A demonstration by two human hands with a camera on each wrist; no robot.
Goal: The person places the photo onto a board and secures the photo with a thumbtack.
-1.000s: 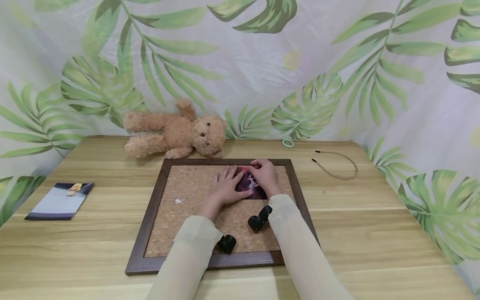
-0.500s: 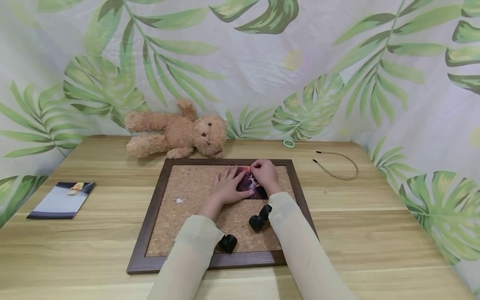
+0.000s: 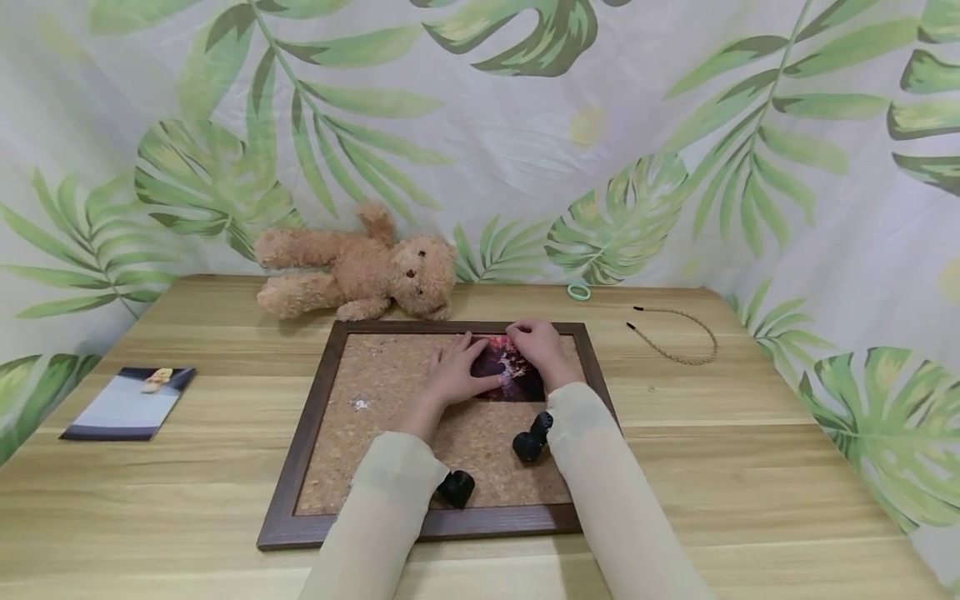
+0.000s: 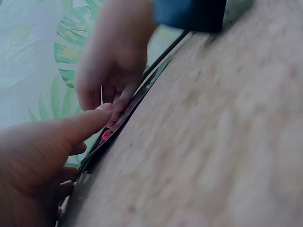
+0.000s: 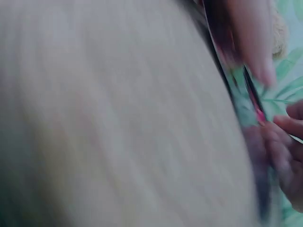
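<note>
A dark photo with red and white patches lies at the upper right of a framed cork board. My left hand rests across its left side, thumb stretched over the picture and fingers toward the top of the frame. At the photo's upper right edge, my right hand pinches with thumb and fingertips. The right wrist view shows those right fingers at a dark edge with a pink spot, the left thumb close above. Whether anything small sits between the right fingertips is hidden.
A teddy bear lies behind the board. A pale photo is on the table to the left. Toward the back right are a green ring and a braided cord. Black wrist cameras hang over the cork.
My right hand has shifted slightly to the right, and more of the dark photo shows between the hands. The left hand stays nearly in place. The head view has moved a little.
</note>
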